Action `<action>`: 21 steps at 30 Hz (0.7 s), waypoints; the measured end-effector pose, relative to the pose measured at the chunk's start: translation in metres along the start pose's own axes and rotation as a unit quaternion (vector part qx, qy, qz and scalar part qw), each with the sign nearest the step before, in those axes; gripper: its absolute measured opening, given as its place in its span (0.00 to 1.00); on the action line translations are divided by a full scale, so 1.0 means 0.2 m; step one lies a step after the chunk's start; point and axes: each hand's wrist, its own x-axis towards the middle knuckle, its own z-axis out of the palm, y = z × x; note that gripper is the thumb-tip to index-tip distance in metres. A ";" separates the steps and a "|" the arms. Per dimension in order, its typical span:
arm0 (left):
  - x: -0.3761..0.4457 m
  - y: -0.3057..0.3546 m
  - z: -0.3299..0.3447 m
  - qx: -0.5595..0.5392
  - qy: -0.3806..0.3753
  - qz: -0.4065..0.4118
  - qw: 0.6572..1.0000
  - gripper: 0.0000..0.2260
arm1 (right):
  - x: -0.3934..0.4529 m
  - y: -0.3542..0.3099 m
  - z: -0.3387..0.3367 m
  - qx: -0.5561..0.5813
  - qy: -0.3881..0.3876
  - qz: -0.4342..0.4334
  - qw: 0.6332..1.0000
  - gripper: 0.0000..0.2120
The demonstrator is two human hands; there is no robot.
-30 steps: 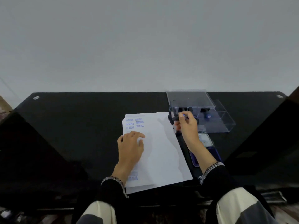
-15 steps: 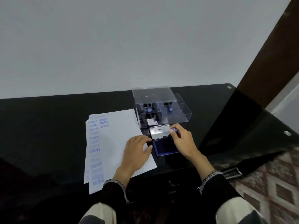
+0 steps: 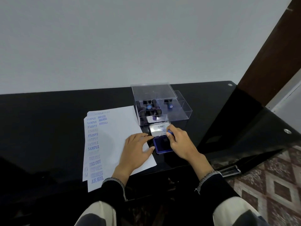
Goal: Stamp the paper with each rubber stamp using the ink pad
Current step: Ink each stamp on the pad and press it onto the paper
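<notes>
A: Rubber stamp (image 3: 169,132): your right hand (image 3: 180,142) pinches it and has carried it from the clear box (image 3: 184,111) down onto the ink pad (image 3: 160,146) beside the box.

B: Inking, then. Left hand (image 3: 135,149)?

A: Flat on the paper (image 3: 117,128). The box holds the remaining stamps (image 3: 149,108).

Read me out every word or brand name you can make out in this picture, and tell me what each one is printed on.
"Artline": open lid of the ink pad.
"SAMPLE": blue stamp marks, several times down the left side of the paper.
"AMENDED": twice, near the paper's top.
"FRAGILE": upside down, below those.
"AIR MAIL": near the paper's bottom edge.
Too faint or blurred to read: the marks just above "AIR MAIL", several pale marks, and the small print on the lid.
</notes>
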 end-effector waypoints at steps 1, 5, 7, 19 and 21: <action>0.00 0.00 0.00 0.001 0.000 0.000 1.000 0.18 | 0.00 0.00 0.00 -0.004 -0.001 0.000 1.000 0.03; 0.00 0.00 0.00 0.006 0.001 0.001 1.000 0.19 | -0.01 -0.02 0.00 -0.012 -0.002 0.002 1.000 0.05; 0.00 0.00 0.00 0.007 0.002 0.002 1.000 0.19 | -0.01 -0.03 0.01 -0.023 -0.003 0.001 1.000 0.05; 0.00 0.00 0.00 -0.001 -0.003 0.000 1.000 0.20 | -0.06 -0.02 0.10 -0.048 0.019 0.016 0.999 0.04; -0.01 0.00 0.00 0.006 -0.009 0.004 1.000 0.22 | -0.07 -0.01 0.11 -0.039 0.022 0.017 0.999 0.04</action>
